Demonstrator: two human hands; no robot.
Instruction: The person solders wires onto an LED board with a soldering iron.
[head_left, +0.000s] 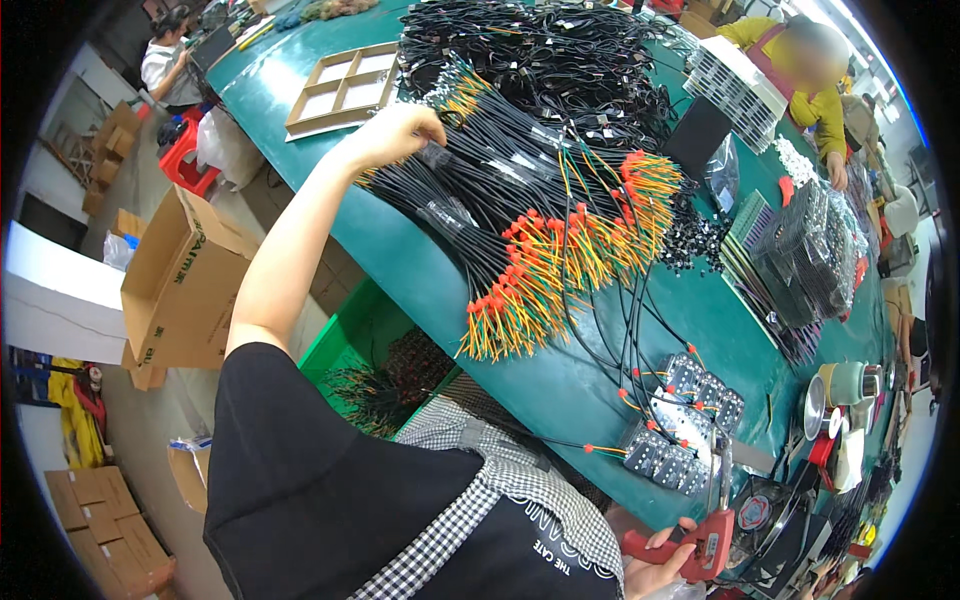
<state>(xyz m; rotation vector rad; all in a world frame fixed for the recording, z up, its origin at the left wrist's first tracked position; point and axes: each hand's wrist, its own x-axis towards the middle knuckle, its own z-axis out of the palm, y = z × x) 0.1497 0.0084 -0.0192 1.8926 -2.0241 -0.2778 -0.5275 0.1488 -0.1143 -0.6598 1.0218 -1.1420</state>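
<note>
My left hand (398, 135) reaches far across the bench, its fingers curled closed on black cables at the upper end of a taped cable bundle (450, 215). Orange, yellow and green wire ends with red tips (515, 315) fan out from the bundles toward me. Low at the right, my right hand (655, 565) grips a red pistol-shaped tool (708, 548), its metal nose pointing up beside the circuit boards (662, 468). Several black cables (632, 330) run from the bundles to these boards, their red-tipped wires lying over them.
A dark tangle of cables (530, 60) covers the far bench beside a divided wooden tray (345, 88). Stacked black parts (805, 255) and small black pieces (692, 235) lie right. A green crate (345, 335) stands below the bench edge. A co-worker (790, 70) works across the bench.
</note>
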